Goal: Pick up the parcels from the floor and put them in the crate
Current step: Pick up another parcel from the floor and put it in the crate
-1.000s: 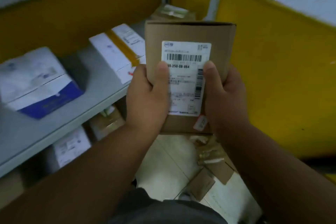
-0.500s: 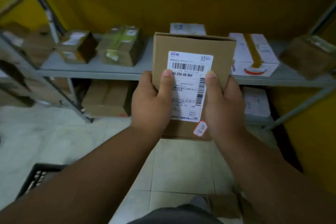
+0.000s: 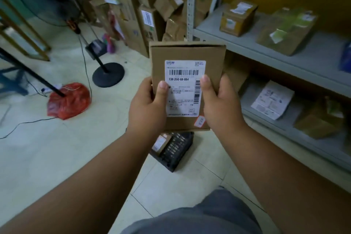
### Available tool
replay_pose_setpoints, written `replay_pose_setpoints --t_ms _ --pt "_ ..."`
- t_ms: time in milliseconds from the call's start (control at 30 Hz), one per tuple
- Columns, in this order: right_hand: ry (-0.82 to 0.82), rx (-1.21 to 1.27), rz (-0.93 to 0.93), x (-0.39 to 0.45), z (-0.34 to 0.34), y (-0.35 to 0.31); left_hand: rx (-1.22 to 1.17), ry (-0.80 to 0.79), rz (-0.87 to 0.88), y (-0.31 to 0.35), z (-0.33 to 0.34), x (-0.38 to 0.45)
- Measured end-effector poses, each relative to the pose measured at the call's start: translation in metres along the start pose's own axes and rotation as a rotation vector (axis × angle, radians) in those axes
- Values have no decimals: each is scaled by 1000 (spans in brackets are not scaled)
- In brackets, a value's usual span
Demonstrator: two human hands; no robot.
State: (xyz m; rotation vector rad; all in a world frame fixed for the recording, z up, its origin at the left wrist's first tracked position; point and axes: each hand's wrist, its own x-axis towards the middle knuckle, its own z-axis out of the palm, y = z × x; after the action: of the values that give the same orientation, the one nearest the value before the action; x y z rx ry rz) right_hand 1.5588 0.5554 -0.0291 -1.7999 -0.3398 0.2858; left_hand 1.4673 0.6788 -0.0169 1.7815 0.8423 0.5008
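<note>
Parcel depot: shelves (image 3: 284,51) of labelled boxes (image 3: 237,19)

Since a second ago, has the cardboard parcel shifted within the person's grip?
No. The parcel sits as before between left hand and right hand, thumbs on the same label spots; only the room swung.

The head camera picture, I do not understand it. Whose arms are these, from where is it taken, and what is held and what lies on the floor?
The camera sits on a person's head and looks forward and down, so the arms are that person's own. The left hand and the right hand grip a brown cardboard parcel with a white barcode label, thumbs on its front. Below it, on the tiled floor, stands a black crate with a parcel already inside. A red bag and a fan base lie to the left; shelves with more boxes are on the right.
</note>
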Motion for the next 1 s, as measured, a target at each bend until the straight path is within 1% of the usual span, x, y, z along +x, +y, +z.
replay_pose_setpoints --t_ms 133,200,267,400,467,533,633,700,833,933,1000 --pt "-4 -230 -74 33 24 4 32 -19 -10 -26 -8 36" --pt "2 -304 -29 52 28 8 90 -13 -47 -34 -1 59" --pt "-9 -345 16 74 33 16 160 -40 -80 -43 7 84" --pt "-110 -239 153 128 49 27 303 -54 -92 -42 5 133" --pt "-153 -226 179 151 62 31 352 -57 -91 -39 2 156" --pt "-134 -224 173 167 74 37 363 -84 -92 -39 3 176" --pt "-81 -188 195 184 89 44 288 -115 -112 -44 4 195" --pt "-76 -161 226 189 100 45 268 -154 -129 -55 1 206" --pt "-46 -101 315 193 135 52 260 -307 -152 -83 -8 246" --pt "60 -99 396 193 163 61 285 -503 -124 -108 -15 284" --pt "172 -152 458 192 187 73 320 -649 -109 -128 -20 311"
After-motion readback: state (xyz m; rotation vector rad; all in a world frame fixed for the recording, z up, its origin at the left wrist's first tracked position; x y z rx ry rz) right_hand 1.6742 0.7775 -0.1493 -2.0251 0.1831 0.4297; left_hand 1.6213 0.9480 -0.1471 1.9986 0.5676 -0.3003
